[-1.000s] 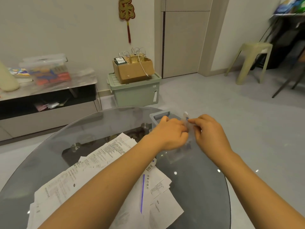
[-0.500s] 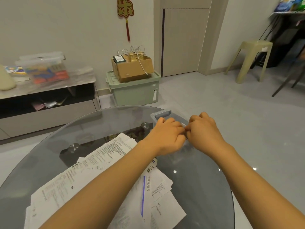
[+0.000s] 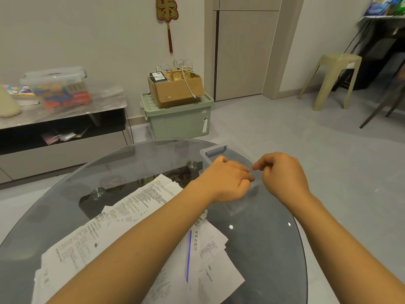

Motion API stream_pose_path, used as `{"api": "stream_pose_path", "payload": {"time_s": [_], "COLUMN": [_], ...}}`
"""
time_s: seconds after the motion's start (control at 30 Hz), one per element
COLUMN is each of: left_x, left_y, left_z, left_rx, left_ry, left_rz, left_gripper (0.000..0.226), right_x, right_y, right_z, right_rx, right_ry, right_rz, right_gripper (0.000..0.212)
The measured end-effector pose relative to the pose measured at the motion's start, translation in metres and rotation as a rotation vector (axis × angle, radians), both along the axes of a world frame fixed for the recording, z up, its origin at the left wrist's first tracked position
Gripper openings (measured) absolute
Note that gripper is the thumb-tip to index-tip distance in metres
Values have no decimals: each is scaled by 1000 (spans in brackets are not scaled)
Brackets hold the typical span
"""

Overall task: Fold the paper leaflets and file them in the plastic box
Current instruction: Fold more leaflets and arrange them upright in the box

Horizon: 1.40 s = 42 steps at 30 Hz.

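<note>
Paper leaflets [image 3: 140, 233] spread loose at seven o'clock on the glass surface [image 3: 263, 238], left hand [image 3: 225, 183] curled over the clear plastic box [image 3: 213, 150] at one o'clock, right hand [image 3: 282, 174] beside it, fingers pinched, what either grasps unclear.

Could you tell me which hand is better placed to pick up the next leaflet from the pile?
Left: the left hand is nearer the leaflets; the right hand is farther.

Plastic box [image 3: 213, 150] mostly behind both hands.
</note>
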State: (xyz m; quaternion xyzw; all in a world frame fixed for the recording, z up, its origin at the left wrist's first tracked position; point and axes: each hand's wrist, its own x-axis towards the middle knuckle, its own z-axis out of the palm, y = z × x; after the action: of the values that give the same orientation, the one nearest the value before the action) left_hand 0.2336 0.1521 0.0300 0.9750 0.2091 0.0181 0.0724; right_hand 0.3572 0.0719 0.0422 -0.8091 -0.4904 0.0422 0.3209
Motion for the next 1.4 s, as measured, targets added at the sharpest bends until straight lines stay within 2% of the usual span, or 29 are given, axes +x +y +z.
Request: {"api": "stream_pose_path", "payload": {"time_s": [0.1,0.27,0.43,0.6,0.8,0.9,1.1,1.27,1.4], "left_x": [2,-9,-48,-105,-160,-172,-186,-198,-205], "left_y": [0,-10,-40,-87,-149,-166,-182,-193,-198], "left_z": [0,14,23,21,0,-4,-9,-18,-23], "left_rx": [-13,-87,-120,-159,-224,-240,-159,-262,-260], "left_ry": [23,-140,-190,-261,-128,-41,61,143,185], "left_rz": [8,107,253,438,605,621,581,521,452], "left_gripper": [66,65,64,43,42,42,47,56,68], "right_x": [3,1,-17,-42,-82,-96,-112,-120,-119], "right_y": [0,-6,-24,-48,-80,-90,-104,-109,-114], "right_z": [-2,2,12,11,-9,-17,-32,-43,-47], "right_rx": [2,30,91,27,-136,-186,-285,-362,-414], "right_ry": [29,32,132,116,65,13,-19,-113,-170], "right_rz": [14,75,232,425,693,774,887,1012,1077], "right_gripper": [36,37,37,30,31,31,28,31,39]}}
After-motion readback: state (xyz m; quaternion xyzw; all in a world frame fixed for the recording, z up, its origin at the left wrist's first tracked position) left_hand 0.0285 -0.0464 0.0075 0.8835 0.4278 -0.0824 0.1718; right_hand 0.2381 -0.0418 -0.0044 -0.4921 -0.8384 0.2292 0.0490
